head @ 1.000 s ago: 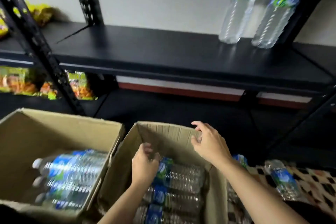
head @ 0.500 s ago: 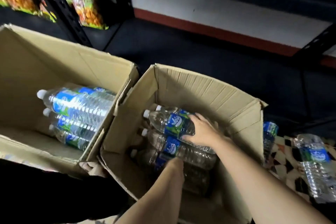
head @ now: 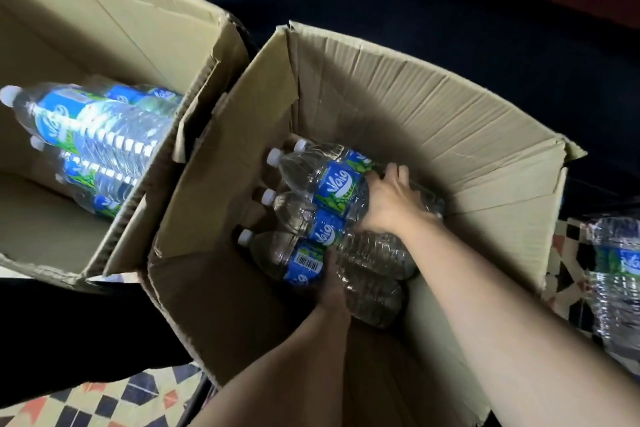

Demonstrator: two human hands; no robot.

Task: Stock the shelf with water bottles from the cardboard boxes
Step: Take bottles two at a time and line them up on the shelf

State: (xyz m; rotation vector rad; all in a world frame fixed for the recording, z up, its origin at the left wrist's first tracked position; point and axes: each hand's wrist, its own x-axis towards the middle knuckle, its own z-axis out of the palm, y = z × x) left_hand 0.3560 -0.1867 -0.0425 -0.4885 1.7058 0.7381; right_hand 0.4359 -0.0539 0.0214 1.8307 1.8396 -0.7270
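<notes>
- Water bottles, clear ribbed plastic with blue-and-green labels and white caps: stacked on their sides inside the right brown cardboard box, whose flaps are open.
- Long axes roughly left to right across that box, caps toward its left wall, bases toward its right wall.
- Four white caps countable. Lower layer sunk in shadow, number impossible to tell.
- Right hand: clamped over the topmost bottle just behind the label, fingers curled over the far side, thumb on the near side. Base end of that bottle largely hidden behind hand and wrist.
- Left hand: gripping the nearest bottle, thumb laid on it beside the barcode, fingers hidden underneath.
- Hands apart, with the middle bottle lying between them.
- Left brown cardboard box, flap against flap with the right one and cut off by the frame edge: more bottles of the same kind, also on their sides with caps to the left. Blurred, count unclear.
- One further bottle outside the boxes at far right, on the patterned tiled floor. Smeared and cut by the frame edge, cap not visible.
- Black shape at lower left: not identifiable.
- Dark surface beyond the boxes: too dim for detail.
</notes>
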